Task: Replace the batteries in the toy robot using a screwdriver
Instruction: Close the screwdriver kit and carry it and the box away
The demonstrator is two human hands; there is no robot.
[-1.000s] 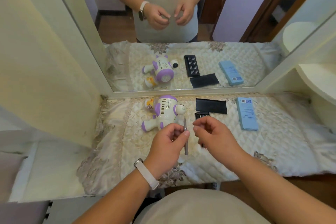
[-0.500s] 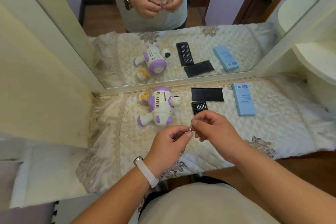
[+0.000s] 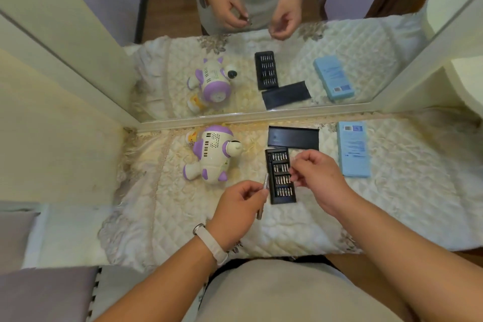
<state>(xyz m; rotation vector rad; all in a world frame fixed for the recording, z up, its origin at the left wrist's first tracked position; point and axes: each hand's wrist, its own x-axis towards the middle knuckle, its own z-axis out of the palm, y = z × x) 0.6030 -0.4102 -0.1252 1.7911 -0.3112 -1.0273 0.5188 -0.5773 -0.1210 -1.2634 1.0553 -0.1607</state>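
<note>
The left hand (image 3: 240, 206) grips the screwdriver (image 3: 265, 184). The right hand (image 3: 321, 180) curls over the bit tray (image 3: 283, 193), and whether it holds a bit is unclear. The toy robot (image 3: 213, 157) lies near the quilt's (image 3: 405, 204) back edge. A matching bit should be seated fully.

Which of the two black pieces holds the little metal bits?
The nearer tray: rows of bits fill it. The cover behind it is plain.
</note>
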